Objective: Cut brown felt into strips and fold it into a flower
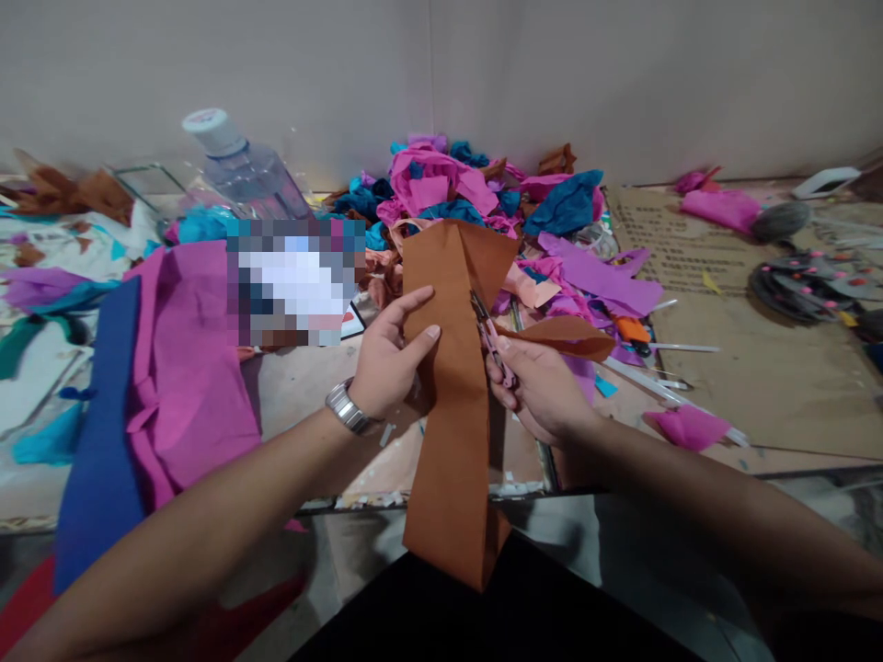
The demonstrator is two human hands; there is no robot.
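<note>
A long strip of brown crepe paper (452,395) hangs over the table's front edge, its lower end folded near my lap. My left hand (393,354) grips its left side, thumb on the front face and the other fingers partly behind. In my right hand (534,382) is a pair of small scissors (493,340) with pinkish handles. The blades point up and away, at the right edge of the strip. A partly cut brown piece (566,336) curls off to the right, above my right hand.
Crumpled pink, blue and purple paper scraps (441,184) pile up at the back. Left stand a clear bottle (248,170) with a white cap, pink paper (193,368) and blue paper (103,423). Cardboard (717,368) and a dark pincushion-like object (800,285) lie right.
</note>
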